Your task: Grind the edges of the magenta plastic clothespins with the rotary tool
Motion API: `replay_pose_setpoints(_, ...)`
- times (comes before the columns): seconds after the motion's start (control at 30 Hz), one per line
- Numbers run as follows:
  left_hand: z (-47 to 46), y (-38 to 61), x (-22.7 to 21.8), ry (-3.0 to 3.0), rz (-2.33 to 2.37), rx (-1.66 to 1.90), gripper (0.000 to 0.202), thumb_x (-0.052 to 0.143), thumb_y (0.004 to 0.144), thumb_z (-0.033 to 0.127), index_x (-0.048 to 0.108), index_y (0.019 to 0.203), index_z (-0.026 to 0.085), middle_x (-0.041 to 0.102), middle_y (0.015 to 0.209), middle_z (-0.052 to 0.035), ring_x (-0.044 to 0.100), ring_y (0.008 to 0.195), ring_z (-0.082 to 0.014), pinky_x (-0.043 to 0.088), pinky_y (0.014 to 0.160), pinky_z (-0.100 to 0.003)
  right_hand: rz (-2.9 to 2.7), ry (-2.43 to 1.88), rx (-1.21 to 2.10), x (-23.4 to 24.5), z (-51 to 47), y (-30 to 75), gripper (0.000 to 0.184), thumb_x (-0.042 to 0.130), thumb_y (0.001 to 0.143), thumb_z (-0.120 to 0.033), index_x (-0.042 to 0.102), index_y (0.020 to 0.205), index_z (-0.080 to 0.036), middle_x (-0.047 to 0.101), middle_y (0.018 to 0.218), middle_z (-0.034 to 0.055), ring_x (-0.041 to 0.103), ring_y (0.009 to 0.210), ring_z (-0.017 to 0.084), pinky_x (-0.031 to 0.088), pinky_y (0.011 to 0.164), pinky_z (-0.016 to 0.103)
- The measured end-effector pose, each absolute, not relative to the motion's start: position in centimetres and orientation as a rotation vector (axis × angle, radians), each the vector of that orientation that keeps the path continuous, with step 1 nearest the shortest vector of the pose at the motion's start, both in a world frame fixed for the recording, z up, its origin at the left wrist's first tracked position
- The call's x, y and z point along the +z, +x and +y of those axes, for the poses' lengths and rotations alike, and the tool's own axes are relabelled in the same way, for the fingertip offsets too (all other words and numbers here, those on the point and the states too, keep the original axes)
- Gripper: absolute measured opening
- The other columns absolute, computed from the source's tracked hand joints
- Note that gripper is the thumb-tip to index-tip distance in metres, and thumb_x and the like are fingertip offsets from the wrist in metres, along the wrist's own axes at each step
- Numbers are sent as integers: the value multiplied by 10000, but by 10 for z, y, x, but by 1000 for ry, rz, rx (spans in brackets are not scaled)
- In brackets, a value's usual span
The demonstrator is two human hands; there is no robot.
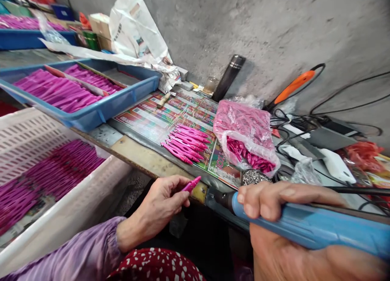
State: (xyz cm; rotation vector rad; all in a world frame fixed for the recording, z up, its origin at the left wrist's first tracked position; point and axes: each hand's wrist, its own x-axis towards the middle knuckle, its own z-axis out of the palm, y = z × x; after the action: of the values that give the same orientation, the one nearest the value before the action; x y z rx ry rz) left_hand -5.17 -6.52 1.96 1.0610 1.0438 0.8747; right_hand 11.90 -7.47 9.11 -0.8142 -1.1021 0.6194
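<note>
A slim pink plastic piece (pixel 191 184) sits pinched in the fingertips of the left hand (pixel 160 205), near the wooden tabletop (pixel 137 161) edge. The right hand (pixel 280 220) wraps a thick blue soldering iron (pixel 317 228).

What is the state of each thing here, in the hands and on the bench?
Left hand: pinching the pink plastic piece
Pink plastic piece: held, raised above the bench edge
Right hand: wrapped around the tool handle
Blue-handled corded tool: gripped, tip toward the left hand
Pink pieces: lying side by side on a printed mat
Clear plastic bag: filled with pink pieces
Blue tray: holding pink pieces in rows
</note>
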Motion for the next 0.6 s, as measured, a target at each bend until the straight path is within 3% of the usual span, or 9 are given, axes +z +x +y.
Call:
replay_pose_setpoints(0.13,-74,-50,18,776,1053,796,495,794,720,559,662,947,140,667,672,-7,487,444,-63,261,413,-168,-1114,-837,678,95,-79,109,560,672,866,-777,621,801,-224,554,600,-60,520,517,121,464,578,320)
replay_pose_setpoints(0.27,-81,-46,10,653,1045,782,553,822,649,586,633,941,156,659,630,9,485,397,-70,250,364,-169,-1122,-856,700,97,-83,102,552,687,859,-767,615,804,-222,561,611,-64,531,532,117,466,599,318)
replay_pose_setpoints(0.6,-82,-36,6,441,960,796,417,828,604,423,628,842,146,642,607,5,465,450,-53,263,425,-175,-1183,-821,740,89,-79,97,531,698,864,-750,616,821,-227,571,615,-66,533,520,117,471,570,317)
